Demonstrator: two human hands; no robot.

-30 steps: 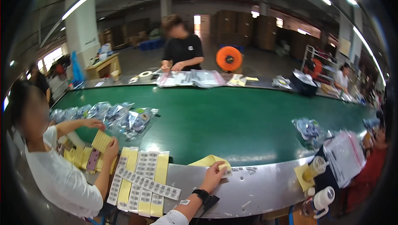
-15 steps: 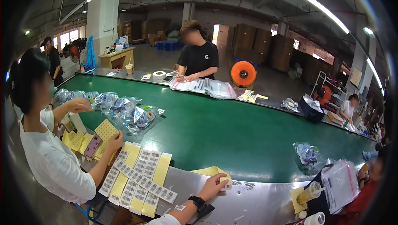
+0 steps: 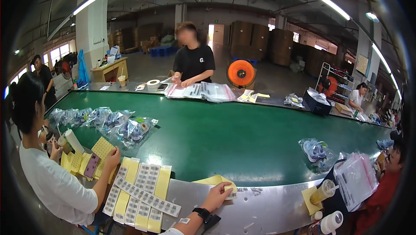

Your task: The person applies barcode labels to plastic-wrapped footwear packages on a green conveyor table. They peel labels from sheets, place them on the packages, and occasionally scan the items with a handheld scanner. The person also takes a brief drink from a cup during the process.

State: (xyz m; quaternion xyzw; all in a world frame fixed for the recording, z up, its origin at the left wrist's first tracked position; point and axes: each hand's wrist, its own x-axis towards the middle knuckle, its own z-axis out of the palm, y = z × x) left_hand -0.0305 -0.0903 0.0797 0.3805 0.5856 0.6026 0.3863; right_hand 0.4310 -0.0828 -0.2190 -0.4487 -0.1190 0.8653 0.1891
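My left hand (image 3: 218, 196), with a black watch on its wrist, reaches in from the lower edge. Its thumb and fingers are closed on the right end of a yellow label sheet (image 3: 212, 180), beside a small white printed patch. The sheet curves up off the metal ledge (image 3: 203, 204) along the belt. A small white label sticks to my forearm below the watch. To the left of that arm lie several barcode label strips (image 3: 143, 198), white and yellow, one laid slantwise across the others. My right hand is out of view.
Bagged blue shoes (image 3: 115, 124) lie on the green belt (image 3: 203, 139), with another bagged pair (image 3: 316, 150) at right. A drink cup (image 3: 321, 193), white bottle (image 3: 331, 222) and clear bags (image 3: 355, 178) crowd the right ledge. Co-workers sit at left and right; one stands across the belt.
The whole view has shifted slightly. The left co-worker's far hand has drawn back from the bagged shoes toward their body. My left hand still holds the label sheet in about the same place.
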